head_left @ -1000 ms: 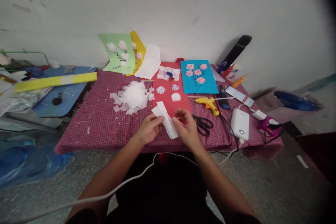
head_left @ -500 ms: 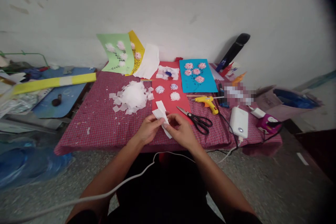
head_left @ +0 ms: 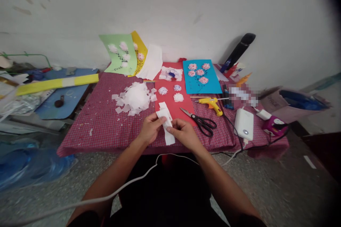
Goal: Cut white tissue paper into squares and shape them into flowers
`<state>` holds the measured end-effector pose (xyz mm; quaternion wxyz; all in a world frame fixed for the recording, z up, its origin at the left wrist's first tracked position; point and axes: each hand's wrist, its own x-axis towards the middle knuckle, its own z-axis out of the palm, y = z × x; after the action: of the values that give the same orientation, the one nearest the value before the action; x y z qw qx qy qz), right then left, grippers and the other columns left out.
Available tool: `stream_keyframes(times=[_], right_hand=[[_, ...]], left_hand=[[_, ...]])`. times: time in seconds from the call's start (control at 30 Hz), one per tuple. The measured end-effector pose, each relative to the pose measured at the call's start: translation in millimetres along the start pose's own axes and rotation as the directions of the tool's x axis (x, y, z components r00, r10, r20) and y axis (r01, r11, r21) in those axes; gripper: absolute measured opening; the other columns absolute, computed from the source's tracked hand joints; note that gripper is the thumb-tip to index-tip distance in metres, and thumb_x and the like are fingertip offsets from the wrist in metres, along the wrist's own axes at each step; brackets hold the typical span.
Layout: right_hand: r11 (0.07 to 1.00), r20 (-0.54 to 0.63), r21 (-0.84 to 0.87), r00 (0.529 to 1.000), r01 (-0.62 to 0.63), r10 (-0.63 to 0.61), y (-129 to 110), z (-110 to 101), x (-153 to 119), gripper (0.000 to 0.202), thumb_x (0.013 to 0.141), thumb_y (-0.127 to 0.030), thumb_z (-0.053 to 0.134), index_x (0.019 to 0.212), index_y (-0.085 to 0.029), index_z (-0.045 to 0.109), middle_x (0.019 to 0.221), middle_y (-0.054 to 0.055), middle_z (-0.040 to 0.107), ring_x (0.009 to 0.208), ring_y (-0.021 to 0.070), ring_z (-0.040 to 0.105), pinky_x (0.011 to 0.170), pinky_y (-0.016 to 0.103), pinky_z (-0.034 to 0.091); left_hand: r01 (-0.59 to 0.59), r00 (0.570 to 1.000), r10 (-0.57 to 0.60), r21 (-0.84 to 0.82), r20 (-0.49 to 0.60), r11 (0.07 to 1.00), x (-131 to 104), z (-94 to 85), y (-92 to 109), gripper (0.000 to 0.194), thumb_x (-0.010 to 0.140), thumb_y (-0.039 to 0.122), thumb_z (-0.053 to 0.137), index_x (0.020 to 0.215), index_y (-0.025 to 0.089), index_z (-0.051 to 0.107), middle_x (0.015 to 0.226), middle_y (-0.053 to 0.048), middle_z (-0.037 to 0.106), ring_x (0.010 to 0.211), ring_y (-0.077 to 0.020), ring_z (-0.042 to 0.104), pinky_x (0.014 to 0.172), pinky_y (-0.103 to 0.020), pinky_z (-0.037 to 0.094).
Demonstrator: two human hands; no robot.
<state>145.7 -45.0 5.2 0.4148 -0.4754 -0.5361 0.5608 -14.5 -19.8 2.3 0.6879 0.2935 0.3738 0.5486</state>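
Between my two hands is a folded strip of white tissue paper, held at a slant over the table's near edge. My left hand pinches its left side, thumb on top. My right hand grips the right side with thumb and bent fingers. Just beyond lies a red sheet of card bearing a white paper flower and two small speckled ones. Black-handled scissors rest to the right of my right hand. A heap of cut white paper squares is beyond my left hand.
A yellow glue gun and a white power bank are on the right. Flower pictures on green card and blue card are at the back. A white cable crosses in front of my body.
The tissue strip has opened out flatter and straighter between my hands, its near end now reaching lower. Both hands keep hold of it. The view has shifted slightly.
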Motion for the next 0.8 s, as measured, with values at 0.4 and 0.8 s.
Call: stream_keyframes(times=[0.4, 0.8], right_hand=[[0.997, -0.011, 0.036, 0.998, -0.062, 0.062, 10, 1, -2, 0.033, 0.076, -0.046, 0.075, 0.071, -0.019, 0.057, 0.064, -0.005, 0.051, 0.057, 0.0100, 0.042, 0.055, 0.024, 0.035], [0.514, -0.172, -0.857, 0.937, 0.009, -0.304, 4, -94, -31, 0.023, 0.091, -0.024, 0.055, 0.107, -0.016, 0.069, 0.107, 0.015, 0.070, 0.104, 0.0287, 0.062, 0.094, 0.042, 0.047]], left_hand=[[-0.064, 0.996, 0.057, -0.093, -0.071, 0.994, 1, 3.1, 0, 0.055, 0.069, 0.026, 0.087, 0.119, 0.025, 0.066, 0.090, 0.000, 0.075, 0.073, -0.0141, 0.070, 0.071, -0.028, 0.053], [0.064, 0.992, -0.077, -0.127, -0.101, 0.990, 3, -9.2, -10, 0.030, 0.074, 0.025, 0.085, 0.099, 0.014, 0.072, 0.093, -0.008, 0.078, 0.080, -0.0186, 0.073, 0.079, -0.033, 0.059]])
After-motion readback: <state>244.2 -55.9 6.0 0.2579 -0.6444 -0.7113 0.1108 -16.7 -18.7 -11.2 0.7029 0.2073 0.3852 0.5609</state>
